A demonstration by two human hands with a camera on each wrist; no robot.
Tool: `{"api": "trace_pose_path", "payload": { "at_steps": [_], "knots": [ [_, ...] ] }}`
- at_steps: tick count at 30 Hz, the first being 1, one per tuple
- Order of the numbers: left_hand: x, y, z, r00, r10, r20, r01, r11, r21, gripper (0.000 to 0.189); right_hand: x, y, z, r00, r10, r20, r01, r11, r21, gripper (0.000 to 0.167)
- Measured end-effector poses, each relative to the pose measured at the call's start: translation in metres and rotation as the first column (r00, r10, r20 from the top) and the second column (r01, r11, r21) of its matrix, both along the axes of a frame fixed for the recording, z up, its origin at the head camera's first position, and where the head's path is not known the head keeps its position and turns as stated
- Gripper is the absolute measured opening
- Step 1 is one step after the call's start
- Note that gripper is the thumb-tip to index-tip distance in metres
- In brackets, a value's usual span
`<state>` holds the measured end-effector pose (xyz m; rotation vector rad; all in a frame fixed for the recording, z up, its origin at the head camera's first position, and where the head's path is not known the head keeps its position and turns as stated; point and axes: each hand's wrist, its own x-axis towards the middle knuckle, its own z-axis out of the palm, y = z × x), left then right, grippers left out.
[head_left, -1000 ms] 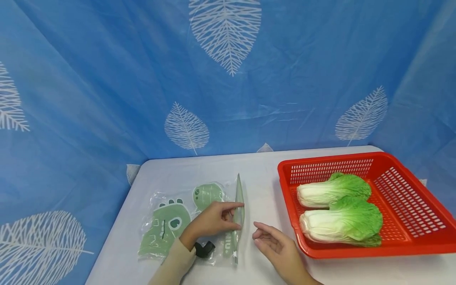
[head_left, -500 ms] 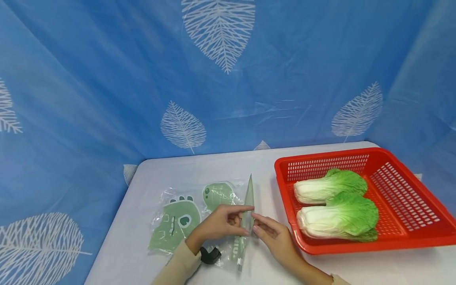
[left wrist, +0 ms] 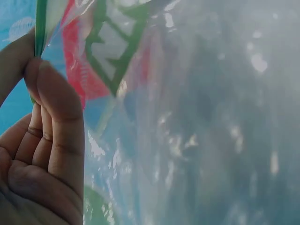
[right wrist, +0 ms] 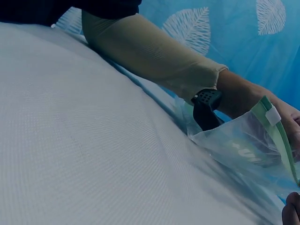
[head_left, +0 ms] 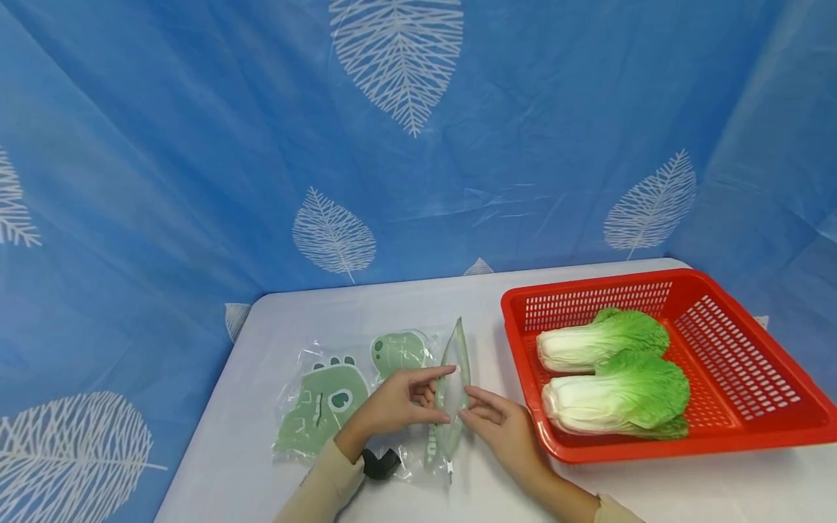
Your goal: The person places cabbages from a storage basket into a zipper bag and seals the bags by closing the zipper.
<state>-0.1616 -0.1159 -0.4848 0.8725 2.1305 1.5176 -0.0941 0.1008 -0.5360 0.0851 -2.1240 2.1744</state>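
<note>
A clear zip bag (head_left: 330, 407) with a green dinosaur print lies on the table, its green-edged mouth raised and parted into a narrow oval. My left hand (head_left: 402, 399) pinches the mouth's left edge; in the left wrist view its fingers (left wrist: 63, 112) hold the green strip. Across from it, my right hand (head_left: 503, 428) pinches the right edge between thumb and fingertips. The right wrist view shows a white slider (right wrist: 273, 116) at the near end of the zip. Only the fingertips (right wrist: 291, 208) of my right hand appear there.
To the right stands a red perforated basket (head_left: 516, 341) holding two Chinese cabbages (head_left: 601, 341), one nearer than the other. A black strap-like device (head_left: 381, 463) sits at my left wrist. Blue leaf-print cloth (head_left: 418, 218) hangs behind the white table (head_left: 497, 298).
My right hand has come left to the bag and taken hold of the mouth's right edge. The bag's mouth has spread from a narrow slit to a wider oval.
</note>
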Motion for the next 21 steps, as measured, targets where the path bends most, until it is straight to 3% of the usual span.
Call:
{"api": "trace_pose_path", "payload": {
  "at_steps": [6,13,17,21],
  "knots": [
    [-0.003,-0.011,0.006,1.000,0.006,0.008,-0.006,1.000,0.008,0.074,-0.002,0.000,0.000,0.999,-0.022,0.035,0.022,1.000,0.004,0.042],
    [-0.002,-0.018,0.015,0.998,-0.060,-0.009,0.060,0.996,-0.062,0.073,-0.001,0.003,-0.002,1.000,-0.008,0.023,0.008,1.000,-0.006,0.043],
    [0.005,-0.024,0.030,0.993,-0.042,-0.114,0.023,0.986,-0.164,0.067,0.001,0.001,-0.003,1.000,-0.003,0.015,0.003,1.000,-0.009,0.044],
    [0.015,-0.026,0.050,0.968,-0.033,-0.250,-0.030,0.970,-0.243,0.069,0.000,-0.002,-0.001,1.000,-0.015,0.025,0.015,1.000,-0.001,0.044]
  ]
}}
